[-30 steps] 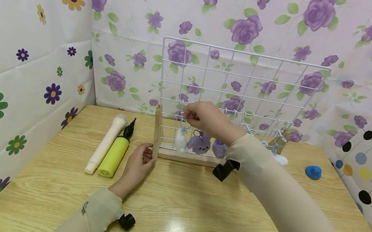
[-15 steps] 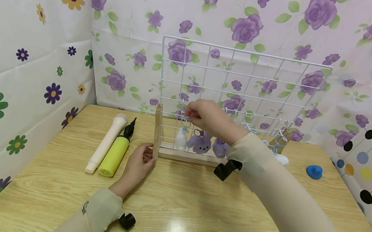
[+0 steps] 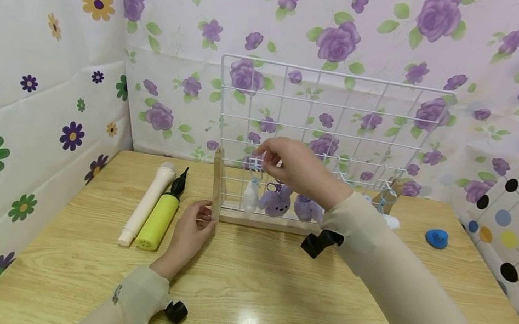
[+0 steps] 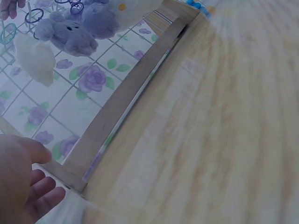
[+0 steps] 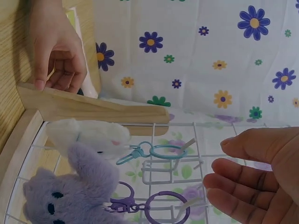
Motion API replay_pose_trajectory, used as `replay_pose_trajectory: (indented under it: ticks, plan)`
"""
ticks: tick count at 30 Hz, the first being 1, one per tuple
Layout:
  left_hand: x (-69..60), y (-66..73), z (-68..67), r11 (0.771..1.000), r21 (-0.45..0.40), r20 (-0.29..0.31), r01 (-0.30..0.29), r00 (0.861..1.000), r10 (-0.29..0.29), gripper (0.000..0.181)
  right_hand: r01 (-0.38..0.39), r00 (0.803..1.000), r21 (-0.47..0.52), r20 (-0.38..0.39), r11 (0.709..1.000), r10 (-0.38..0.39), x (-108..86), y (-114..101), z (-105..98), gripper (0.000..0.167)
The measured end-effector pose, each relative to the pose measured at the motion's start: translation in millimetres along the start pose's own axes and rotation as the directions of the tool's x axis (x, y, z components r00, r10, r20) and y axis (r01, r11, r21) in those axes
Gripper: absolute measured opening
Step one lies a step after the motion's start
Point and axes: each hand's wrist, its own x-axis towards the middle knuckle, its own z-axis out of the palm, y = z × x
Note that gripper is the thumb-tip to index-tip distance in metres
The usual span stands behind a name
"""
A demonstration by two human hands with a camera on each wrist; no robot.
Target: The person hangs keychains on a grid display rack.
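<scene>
A white wire grid rack with wooden ends (image 3: 217, 186) stands on the table, keychains hanging along its hooks. My left hand (image 3: 189, 235) holds its left wooden end low down, thumb at the front and fingers bent along the outer side. At the leftmost hook is my right hand (image 3: 289, 163), its thumb and fingers apart with nothing between them in the right wrist view. There a turquoise ring (image 5: 168, 151) hangs on the hook, carrying a white plush keychain (image 3: 250, 197). Beside it hangs a purple plush keychain (image 3: 276, 203) on a purple ring (image 5: 167, 207). My right forearm hides part of the row.
Left of the rack lie a cream stick-like tube (image 3: 148, 204) and a yellow hand pump (image 3: 159, 220) with a black nozzle. A small blue duck-like toy (image 3: 437, 238) sits at the right. Floral cloth (image 3: 186, 8) hangs behind the table.
My right fingers have come off the turquoise ring, which now hangs on the leftmost hook. The left hand stays at the rack's end. The head view has shifted slightly.
</scene>
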Motion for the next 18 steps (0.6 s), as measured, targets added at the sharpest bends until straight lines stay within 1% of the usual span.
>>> replay_pose_trajectory:
  ticks: [3,6,8,10,12,14,16,18]
  plan:
    - [0.7,3.7,-2.2,0.999,0.01,-0.055,-0.034,0.998,0.034,0.045,0.025,0.999,-0.017,-0.048,1.0,-0.026,-6.1,-1,-2,0.024]
    - [-0.3,10.0,-4.7,0.995,0.031,-0.11,-0.09,0.99,0.093,0.046,0.055,0.994,-0.048,-0.091,0.997,-0.059,-14.0,-1,-3,0.026]
    - [-1.9,14.9,-6.0,0.988,0.053,-0.14,-0.142,0.979,0.149,0.048,0.068,0.991,-0.066,-0.108,0.996,-0.075,-19.8,0,-2,0.028]
    - [-3.6,19.6,-7.0,0.975,0.095,-0.161,-0.203,0.963,0.216,0.048,0.067,0.991,-0.074,-0.113,0.995,-0.075,-26.4,1,-2,0.029]
    - [-4.7,23.4,-7.6,0.951,0.152,-0.184,-0.27,0.938,0.295,0.048,0.067,0.99,-0.09,-0.117,0.994,-0.077,-33.8,2,-1,0.033]
    - [-4.9,26.9,-8.2,0.917,0.222,-0.204,-0.332,0.904,0.377,0.049,0.065,0.99,-0.107,-0.12,0.992,-0.078,-41.6,4,0,0.036]
    - [-4.1,30.2,-8.8,0.876,0.295,-0.217,-0.382,0.866,0.451,0.051,0.072,0.987,-0.129,-0.136,0.989,-0.09,-49.7,6,0,0.04]
    - [-2.8,34.2,-9.7,0.831,0.371,-0.214,-0.415,0.832,0.512,0.054,0.085,0.981,-0.147,-0.16,0.986,-0.108,-57.8,8,1,0.045]
